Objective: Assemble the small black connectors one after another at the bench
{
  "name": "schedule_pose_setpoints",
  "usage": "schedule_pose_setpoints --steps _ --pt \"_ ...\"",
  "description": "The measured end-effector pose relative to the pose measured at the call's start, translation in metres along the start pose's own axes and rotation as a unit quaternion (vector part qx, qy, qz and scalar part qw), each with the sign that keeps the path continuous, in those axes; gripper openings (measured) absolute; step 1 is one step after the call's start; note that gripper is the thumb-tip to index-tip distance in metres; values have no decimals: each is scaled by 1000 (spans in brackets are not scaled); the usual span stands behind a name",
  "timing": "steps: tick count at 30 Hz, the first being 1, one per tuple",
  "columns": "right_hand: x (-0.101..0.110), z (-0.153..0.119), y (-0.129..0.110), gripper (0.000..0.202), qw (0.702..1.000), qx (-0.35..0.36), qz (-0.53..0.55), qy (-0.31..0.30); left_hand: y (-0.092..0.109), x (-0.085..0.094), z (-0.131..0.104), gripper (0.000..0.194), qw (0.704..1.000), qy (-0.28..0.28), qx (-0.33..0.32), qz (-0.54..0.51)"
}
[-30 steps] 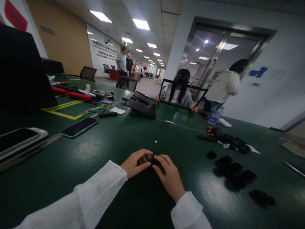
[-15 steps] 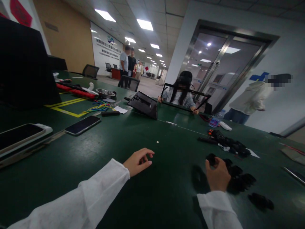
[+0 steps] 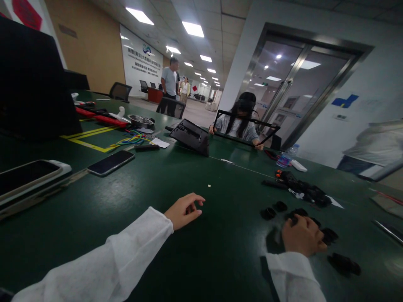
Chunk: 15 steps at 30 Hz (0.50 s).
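My left hand (image 3: 184,211) hovers over or rests on the green table with its fingers loosely curved, thumb apart, holding nothing. On the right, my right hand (image 3: 302,235) is closed at the fingertips around a small black part (image 3: 294,219), mostly hidden by the fingers. Just left of it sit a black ring-like piece (image 3: 269,213) and another small black piece (image 3: 280,206). More dark pieces (image 3: 330,235) lie beside and behind the hand. A longer black piece (image 3: 344,263) is nearer to me, right of the wrist.
Beyond my right hand lies a pile of black parts (image 3: 304,188), with a water bottle (image 3: 287,156) behind. Across the green table (image 3: 176,180) a person (image 3: 241,119) holds a black frame (image 3: 220,132). A black panel (image 3: 190,136) and phone (image 3: 111,162) stand left.
My right hand has let go of one small black piece and moved right to others. The left hand has stayed put. In the background, the person at the right has moved farther right.
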State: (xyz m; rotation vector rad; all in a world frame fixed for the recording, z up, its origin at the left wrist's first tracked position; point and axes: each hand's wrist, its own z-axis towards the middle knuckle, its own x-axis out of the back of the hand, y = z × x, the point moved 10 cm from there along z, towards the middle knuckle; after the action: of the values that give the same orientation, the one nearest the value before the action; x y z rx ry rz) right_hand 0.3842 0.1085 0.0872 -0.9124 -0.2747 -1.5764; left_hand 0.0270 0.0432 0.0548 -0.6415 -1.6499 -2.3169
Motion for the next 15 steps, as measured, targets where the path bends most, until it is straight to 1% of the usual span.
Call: schedule_pose_setpoints --steps 5,7,9,12,14,15 --pt "-6 -1 13 29 998 -10 -60 -32 -1 0 0 29 1000 5 -2 -4" --pt "-9 0 17 28 997 -12 -66 -43 -1 0 0 29 1000 6 -7 -4" --pt "-9 1 18 26 998 -15 -54 -40 -1 0 0 29 1000 5 -5 -4" --pt "0 4 5 26 1000 22 12 8 -1 0 0 28 1000 3 0 -5" --pt "5 3 -12 27 994 76 67 33 0 0 0 29 1000 2 0 -7" --pt "5 2 -21 27 990 102 89 34 0 0 0 29 1000 2 0 -7"
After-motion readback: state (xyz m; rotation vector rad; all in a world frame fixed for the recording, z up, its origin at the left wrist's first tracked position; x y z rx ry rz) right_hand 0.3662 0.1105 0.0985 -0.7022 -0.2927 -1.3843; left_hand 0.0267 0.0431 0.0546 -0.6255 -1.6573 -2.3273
